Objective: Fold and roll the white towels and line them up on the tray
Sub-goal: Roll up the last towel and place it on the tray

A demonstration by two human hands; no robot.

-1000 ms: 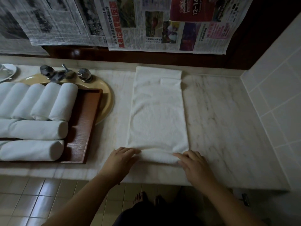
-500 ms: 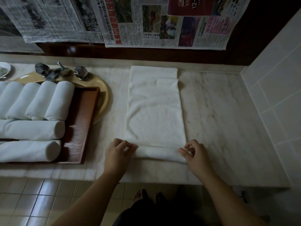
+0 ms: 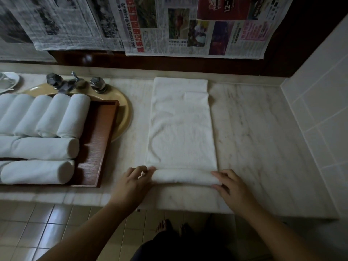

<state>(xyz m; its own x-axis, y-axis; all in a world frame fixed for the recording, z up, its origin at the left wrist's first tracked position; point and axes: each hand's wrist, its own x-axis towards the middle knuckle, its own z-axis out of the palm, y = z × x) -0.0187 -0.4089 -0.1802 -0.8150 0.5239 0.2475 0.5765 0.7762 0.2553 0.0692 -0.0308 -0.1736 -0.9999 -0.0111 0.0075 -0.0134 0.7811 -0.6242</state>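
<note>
Two hands work on one towel (image 3: 181, 129) right now. My left hand (image 3: 131, 182) has its fingers (image 3: 140, 169) bent over the left end of the little roll (image 3: 185, 177). My right hand (image 3: 232, 187) has its fingers lying flatter on the right end, touching it. The roll is at the near end of the towel, close to the edge of the tabletop (image 3: 250, 132). The rest of the towel lies flat and long, going away from me to the wall.

I think the roll could go crooked if one hand pushes faster than the other. It could also come loose if I press too softly. The flat part has some wrinkles, and those could make bumps inside.

On my left is the tray (image 3: 98, 146) with rolled towels (image 3: 37, 147) already lined up on it. It sits partly over a yellow sink (image 3: 123, 110) with taps (image 3: 75, 82). Newspapers (image 3: 169, 25) hang on the wall. Nothing lies on the towel ahead of the roll. The tray has only a bare strip left on its right side, so room is tight.
</note>
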